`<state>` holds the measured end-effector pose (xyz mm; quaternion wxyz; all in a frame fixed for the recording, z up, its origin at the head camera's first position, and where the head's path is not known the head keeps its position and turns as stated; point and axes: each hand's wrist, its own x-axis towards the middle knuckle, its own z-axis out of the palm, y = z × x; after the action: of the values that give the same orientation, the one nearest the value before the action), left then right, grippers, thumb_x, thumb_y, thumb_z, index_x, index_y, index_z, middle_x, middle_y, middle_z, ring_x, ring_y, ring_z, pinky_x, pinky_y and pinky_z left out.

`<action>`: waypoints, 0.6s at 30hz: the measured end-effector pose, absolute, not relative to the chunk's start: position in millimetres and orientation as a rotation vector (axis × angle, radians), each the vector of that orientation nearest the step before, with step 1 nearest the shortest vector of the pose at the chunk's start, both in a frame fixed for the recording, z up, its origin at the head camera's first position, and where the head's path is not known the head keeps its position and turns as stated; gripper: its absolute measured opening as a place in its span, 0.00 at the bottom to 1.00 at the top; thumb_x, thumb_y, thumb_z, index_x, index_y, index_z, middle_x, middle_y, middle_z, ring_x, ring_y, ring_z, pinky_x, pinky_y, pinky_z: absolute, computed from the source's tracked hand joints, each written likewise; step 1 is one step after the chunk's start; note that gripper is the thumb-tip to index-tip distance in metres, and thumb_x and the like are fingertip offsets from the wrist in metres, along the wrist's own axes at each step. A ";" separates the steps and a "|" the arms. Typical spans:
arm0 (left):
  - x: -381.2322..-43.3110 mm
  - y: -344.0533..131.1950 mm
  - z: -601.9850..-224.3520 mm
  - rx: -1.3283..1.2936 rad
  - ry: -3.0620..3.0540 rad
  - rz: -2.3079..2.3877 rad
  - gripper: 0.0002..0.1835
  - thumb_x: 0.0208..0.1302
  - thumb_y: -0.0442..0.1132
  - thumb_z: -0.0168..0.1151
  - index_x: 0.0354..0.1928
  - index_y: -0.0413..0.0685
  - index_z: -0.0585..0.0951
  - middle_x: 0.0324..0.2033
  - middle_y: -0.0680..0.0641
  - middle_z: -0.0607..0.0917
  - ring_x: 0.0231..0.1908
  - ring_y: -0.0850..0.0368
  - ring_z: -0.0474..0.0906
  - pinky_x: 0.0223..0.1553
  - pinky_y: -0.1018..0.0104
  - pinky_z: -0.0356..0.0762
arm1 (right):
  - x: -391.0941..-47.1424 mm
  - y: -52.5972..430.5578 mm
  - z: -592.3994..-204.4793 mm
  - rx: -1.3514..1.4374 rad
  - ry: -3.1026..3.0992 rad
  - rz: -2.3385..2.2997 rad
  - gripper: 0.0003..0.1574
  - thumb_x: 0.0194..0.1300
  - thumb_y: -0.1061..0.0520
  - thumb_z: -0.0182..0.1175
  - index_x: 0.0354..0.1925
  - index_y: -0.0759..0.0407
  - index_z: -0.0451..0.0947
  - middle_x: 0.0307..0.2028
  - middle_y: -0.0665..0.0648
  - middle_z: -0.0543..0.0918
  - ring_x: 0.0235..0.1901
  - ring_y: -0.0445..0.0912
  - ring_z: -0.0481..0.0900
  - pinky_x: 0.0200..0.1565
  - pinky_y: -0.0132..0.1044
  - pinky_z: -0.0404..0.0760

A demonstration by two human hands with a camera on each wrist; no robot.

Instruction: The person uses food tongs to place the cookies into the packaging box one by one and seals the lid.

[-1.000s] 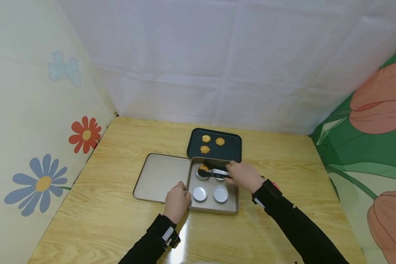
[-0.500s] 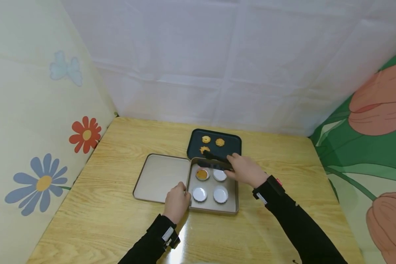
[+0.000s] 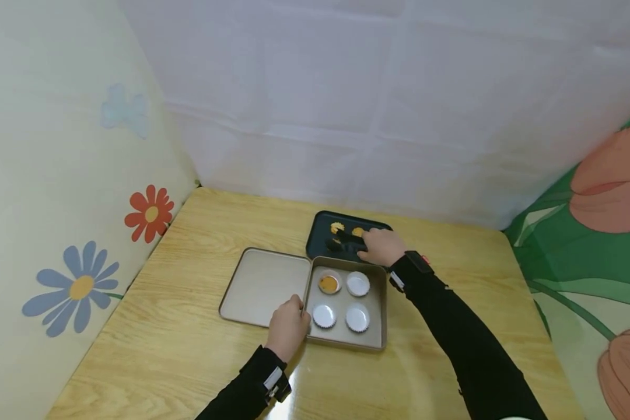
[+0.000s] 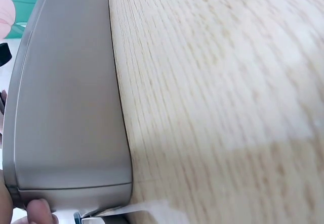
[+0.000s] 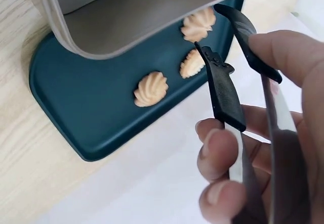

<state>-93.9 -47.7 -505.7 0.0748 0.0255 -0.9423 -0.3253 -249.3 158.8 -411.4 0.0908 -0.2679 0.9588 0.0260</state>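
My left hand (image 3: pixel 289 328) pinches the near left corner of a metal tin (image 3: pixel 382 326); in the left wrist view its fingertips (image 4: pixel 40 211) touch the tin's corner. Beyond the tin, my right hand (image 3: pixel 383 247) holds black-tipped tongs (image 5: pixel 225 85), their jaws spread apart with nothing between them. The tips hover over a dark green tray (image 5: pixel 91 107) with butter cookies (image 5: pixel 151 89) on it. One cookie (image 3: pixel 328 283) lies in the far left white paper cup of the tin. The other cups, such as the near right cup (image 3: pixel 357 318), hold nothing visible.
A flat tin lid (image 3: pixel 268 286) lies open to the left, against the tin. White cloth (image 3: pixel 294 116) hangs behind the wooden table (image 3: pixel 163 326). Flower-printed panels (image 3: pixel 84 192) stand at both sides.
The tongs have let go of the cookie in the far left cup and moved up, over the tray. My left hand stays at the tin's corner. The head view has shifted slightly.
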 end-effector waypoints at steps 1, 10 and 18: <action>-93.9 -47.7 -505.7 0.078 -2.826 -0.975 0.06 0.47 0.31 0.60 0.23 0.42 0.71 0.16 0.49 0.75 0.16 0.53 0.73 0.17 0.62 0.69 | -250.6 157.7 -413.2 -0.790 2.846 0.080 0.25 0.61 0.46 0.56 0.49 0.63 0.73 0.36 0.61 0.78 0.32 0.52 0.76 0.39 0.45 0.74; -93.0 -46.1 -503.5 0.074 -2.816 -0.971 0.07 0.47 0.30 0.60 0.22 0.44 0.70 0.15 0.50 0.73 0.15 0.54 0.72 0.16 0.63 0.68 | -259.9 156.1 -424.2 -0.758 2.841 0.093 0.21 0.59 0.45 0.58 0.39 0.62 0.77 0.28 0.58 0.78 0.24 0.50 0.75 0.32 0.45 0.74; -91.8 -46.0 -502.5 0.071 -2.796 -0.947 0.09 0.46 0.30 0.61 0.21 0.44 0.69 0.15 0.50 0.73 0.15 0.53 0.72 0.15 0.62 0.67 | -264.5 154.2 -426.5 -0.787 2.842 0.091 0.19 0.60 0.46 0.58 0.39 0.61 0.77 0.27 0.57 0.77 0.23 0.48 0.73 0.31 0.43 0.72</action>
<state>-91.8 -46.0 -502.5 0.0943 0.0238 -0.9427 -0.3192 -264.5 154.2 -426.5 0.0956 -0.2654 0.9589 0.0308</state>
